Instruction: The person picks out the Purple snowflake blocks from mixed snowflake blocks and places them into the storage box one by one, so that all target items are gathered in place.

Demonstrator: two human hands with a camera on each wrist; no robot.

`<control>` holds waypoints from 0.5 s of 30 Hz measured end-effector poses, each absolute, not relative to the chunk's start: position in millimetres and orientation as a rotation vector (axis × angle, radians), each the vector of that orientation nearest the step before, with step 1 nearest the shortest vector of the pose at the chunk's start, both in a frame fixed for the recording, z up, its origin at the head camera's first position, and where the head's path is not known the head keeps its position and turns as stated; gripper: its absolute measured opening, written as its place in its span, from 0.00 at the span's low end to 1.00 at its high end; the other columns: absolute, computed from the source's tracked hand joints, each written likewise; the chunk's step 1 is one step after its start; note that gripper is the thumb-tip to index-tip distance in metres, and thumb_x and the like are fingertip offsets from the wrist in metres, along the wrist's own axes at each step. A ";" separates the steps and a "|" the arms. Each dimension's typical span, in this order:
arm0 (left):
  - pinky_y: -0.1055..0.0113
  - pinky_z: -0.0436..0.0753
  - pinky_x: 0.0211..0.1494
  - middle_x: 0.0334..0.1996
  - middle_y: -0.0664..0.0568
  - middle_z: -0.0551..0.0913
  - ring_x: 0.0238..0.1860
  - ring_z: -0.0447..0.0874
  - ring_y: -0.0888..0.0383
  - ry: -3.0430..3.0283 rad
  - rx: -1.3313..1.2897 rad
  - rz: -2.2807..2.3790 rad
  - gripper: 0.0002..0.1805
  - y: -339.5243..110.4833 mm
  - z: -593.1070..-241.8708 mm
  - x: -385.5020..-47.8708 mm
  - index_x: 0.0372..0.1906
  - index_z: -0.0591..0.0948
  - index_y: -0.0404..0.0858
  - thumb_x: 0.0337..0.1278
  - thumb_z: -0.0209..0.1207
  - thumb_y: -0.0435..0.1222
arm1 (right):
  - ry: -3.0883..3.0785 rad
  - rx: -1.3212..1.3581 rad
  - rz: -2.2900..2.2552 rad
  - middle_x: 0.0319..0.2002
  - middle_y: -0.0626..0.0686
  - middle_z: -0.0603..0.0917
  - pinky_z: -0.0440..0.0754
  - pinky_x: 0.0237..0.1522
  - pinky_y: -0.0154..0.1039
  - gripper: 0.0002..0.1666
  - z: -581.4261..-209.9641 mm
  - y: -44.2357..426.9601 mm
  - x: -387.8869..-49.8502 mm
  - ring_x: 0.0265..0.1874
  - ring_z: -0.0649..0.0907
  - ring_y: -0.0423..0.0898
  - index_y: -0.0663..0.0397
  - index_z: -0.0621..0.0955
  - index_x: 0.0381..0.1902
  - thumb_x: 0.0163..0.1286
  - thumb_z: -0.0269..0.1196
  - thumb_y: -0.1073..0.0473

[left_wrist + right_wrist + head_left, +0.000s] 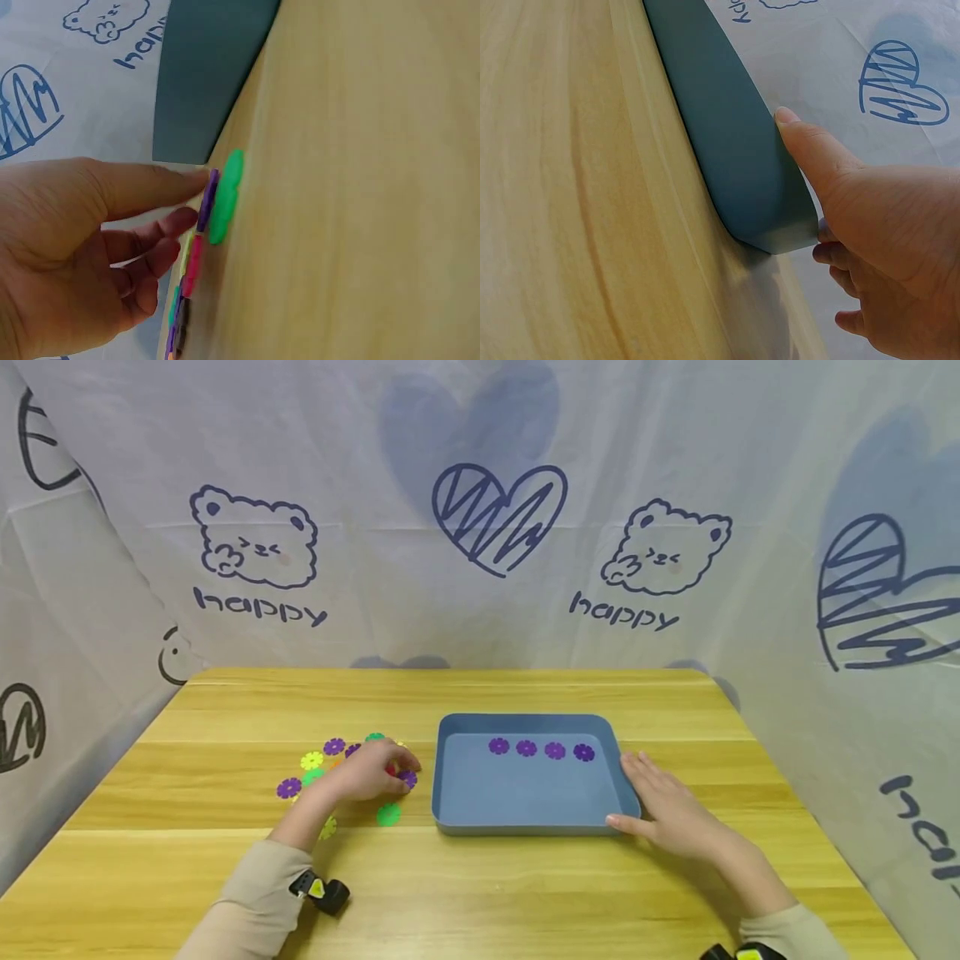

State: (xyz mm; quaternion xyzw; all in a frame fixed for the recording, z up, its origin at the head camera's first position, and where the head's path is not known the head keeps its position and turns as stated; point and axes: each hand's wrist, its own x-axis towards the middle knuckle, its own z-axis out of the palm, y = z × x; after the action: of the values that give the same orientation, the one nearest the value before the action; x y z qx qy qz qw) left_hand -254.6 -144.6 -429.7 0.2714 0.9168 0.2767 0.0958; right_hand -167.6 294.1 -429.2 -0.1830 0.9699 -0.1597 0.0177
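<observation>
My left hand (372,771) bends over loose flower-shaped plastic discs left of the blue tray (525,829). Its thumb and a fingertip pinch a purple flower disc (408,779) at tabletop level. In the left wrist view the thumb meets that purple disc (208,201), beside a green disc (227,196). Straight fingers of my right hand (675,810) rest along the tray's right wall, with the thumb at the rim of its near right corner. Inside the tray several purple discs, one of them this dark disc (583,752), lie in a row towards the back.
Around the left hand lie more loose discs, among them a yellow disc (311,761) and a purple disc (288,788). The wooden table (480,893) ends at the back against a printed white cloth (360,560), which also hangs at both sides.
</observation>
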 end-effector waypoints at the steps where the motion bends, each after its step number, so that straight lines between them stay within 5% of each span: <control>1: 0.61 0.79 0.47 0.39 0.49 0.85 0.41 0.78 0.54 2.735 0.824 0.791 0.13 -144.2 -430.2 -254.8 0.46 0.85 0.35 0.53 0.66 0.31 | 3.015 -0.567 -0.495 0.75 0.67 0.54 0.52 0.71 0.66 0.55 -429.2 294.0 -167.9 0.74 0.53 0.68 0.68 0.54 0.74 0.67 0.57 0.33; 15: 0.63 0.80 0.42 0.31 0.51 0.84 0.35 0.79 0.58 2.813 0.602 0.814 0.08 -139.8 -429.0 -252.9 0.37 0.83 0.36 0.50 0.68 0.30 | 3.033 -0.579 -0.474 0.74 0.68 0.56 0.54 0.70 0.65 0.55 -427.0 292.8 -168.1 0.74 0.54 0.68 0.69 0.55 0.73 0.67 0.57 0.34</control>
State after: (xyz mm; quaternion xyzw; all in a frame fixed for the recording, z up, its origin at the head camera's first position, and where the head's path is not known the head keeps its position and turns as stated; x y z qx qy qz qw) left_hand -252.9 -139.8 -429.0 0.2007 0.9382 0.2713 0.0760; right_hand -168.1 292.8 -427.0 -0.1855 0.9708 -0.1519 0.0088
